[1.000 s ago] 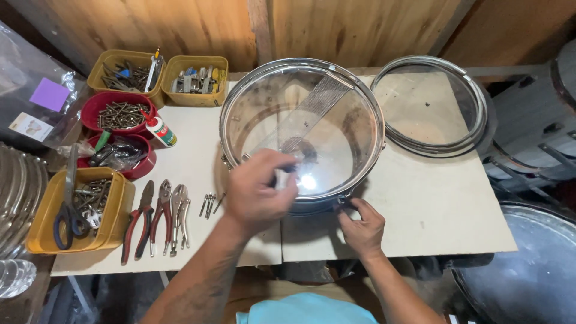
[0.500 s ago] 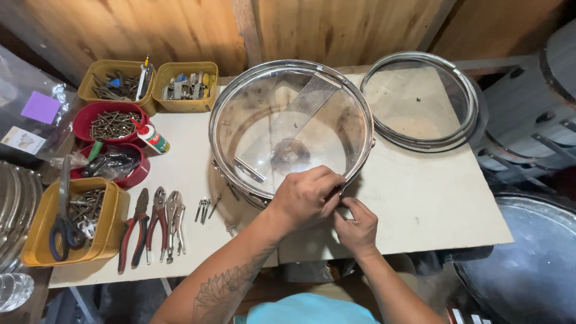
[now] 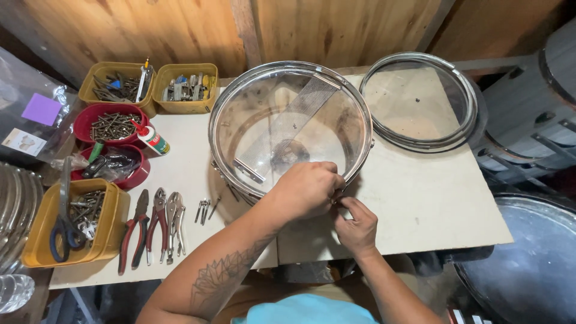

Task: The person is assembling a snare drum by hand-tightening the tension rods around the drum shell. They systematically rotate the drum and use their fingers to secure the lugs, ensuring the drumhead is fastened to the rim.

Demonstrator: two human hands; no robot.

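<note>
While the snare drum (image 3: 291,129) lies just beyond them, both hands — left (image 3: 307,189), right (image 3: 357,228) — pinch its near rim.

Bright, glossy chromed metal on the drum (image 3: 290,129) rim, with a clear, smooth plastic head and a fine wire strand band across it. Same shiny metal on the loose hoop (image 3: 420,102). Pale, matt board for the table top (image 3: 420,198), slightly scuffed. Rough, grainy wood on the wall planks (image 3: 180,30). Smooth yellow plastic tubs (image 3: 72,231), glossy red plastic bowls (image 3: 108,126). Dull steel pliers (image 3: 157,225) with red rubbery grips.
</note>
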